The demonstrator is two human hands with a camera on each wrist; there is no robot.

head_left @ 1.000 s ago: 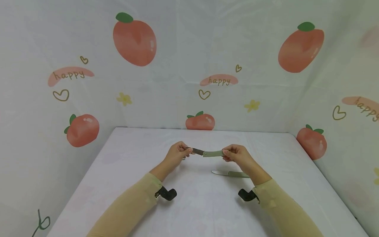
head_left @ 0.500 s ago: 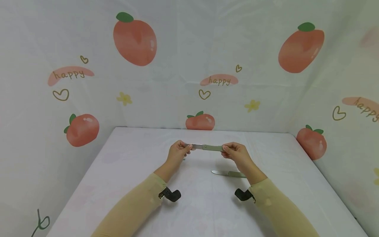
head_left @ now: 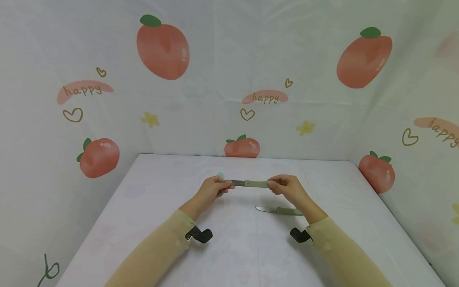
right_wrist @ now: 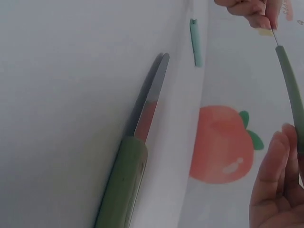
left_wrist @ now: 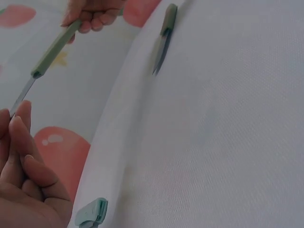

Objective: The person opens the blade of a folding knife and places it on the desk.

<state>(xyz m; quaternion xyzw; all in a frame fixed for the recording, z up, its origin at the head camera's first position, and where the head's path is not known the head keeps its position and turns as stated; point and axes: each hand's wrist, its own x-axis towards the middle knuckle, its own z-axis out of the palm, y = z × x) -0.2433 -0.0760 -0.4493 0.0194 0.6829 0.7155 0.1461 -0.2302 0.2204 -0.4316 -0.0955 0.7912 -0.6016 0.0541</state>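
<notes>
Pinching a slim green-handled knife [head_left: 251, 183] level above mid-table [head_left: 150, 207] — left hand [head_left: 211, 188] gripping the metal blade, right hand [head_left: 287, 188] the handle — a second knife [head_left: 277, 210] lying flat nearby.

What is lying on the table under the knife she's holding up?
A second green-handled knife lies on the white table, apart from both hands. The right hand covers its handle end.

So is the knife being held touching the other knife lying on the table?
Apart. The head view shows the held knife raised clear above the lying knife, bare table between them.
</notes>
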